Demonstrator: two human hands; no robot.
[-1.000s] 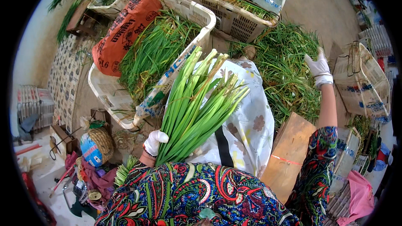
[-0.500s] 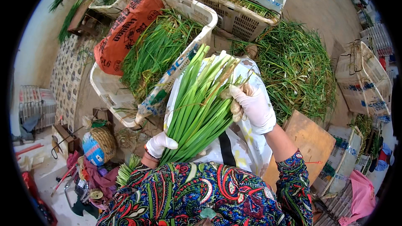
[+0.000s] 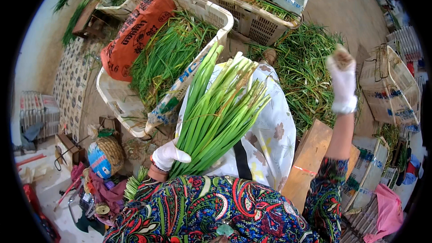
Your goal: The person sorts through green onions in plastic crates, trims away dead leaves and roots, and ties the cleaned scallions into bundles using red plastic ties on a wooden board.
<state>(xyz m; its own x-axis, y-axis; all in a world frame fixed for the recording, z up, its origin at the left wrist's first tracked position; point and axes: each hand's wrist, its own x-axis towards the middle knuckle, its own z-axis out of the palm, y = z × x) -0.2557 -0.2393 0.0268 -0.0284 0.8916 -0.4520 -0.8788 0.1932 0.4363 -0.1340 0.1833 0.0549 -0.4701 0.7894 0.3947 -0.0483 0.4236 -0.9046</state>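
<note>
My gloved left hand (image 3: pixel 171 155) is closed around the leaf ends of a bunch of garlic chives (image 3: pixel 220 114). The long flat green leaves lie slantwise over the white flowered apron (image 3: pixel 272 141) on my lap, pale stem ends pointing away from me. My gloved right hand (image 3: pixel 344 81) is stretched far out to the right, above a loose heap of green leaves (image 3: pixel 310 69). Its fingers are smeared by motion and look soiled at the tips. Whether it holds anything does not show. Another bundle of cut stems (image 3: pixel 135 184) lies beside my left forearm.
A white crate (image 3: pixel 227 18) filled with greens and an orange sack (image 3: pixel 139 36) stands ahead left. A covered crate (image 3: pixel 256 15) is beyond it. To the right are a wooden board (image 3: pixel 310 162) and another crate (image 3: pixel 389 85). A woven basket (image 3: pixel 110 155) sits at left.
My right hand has left the bunch's stem ends and swung out to the right over the heap. The left hand keeps its hold on the bunch, which has barely moved.
</note>
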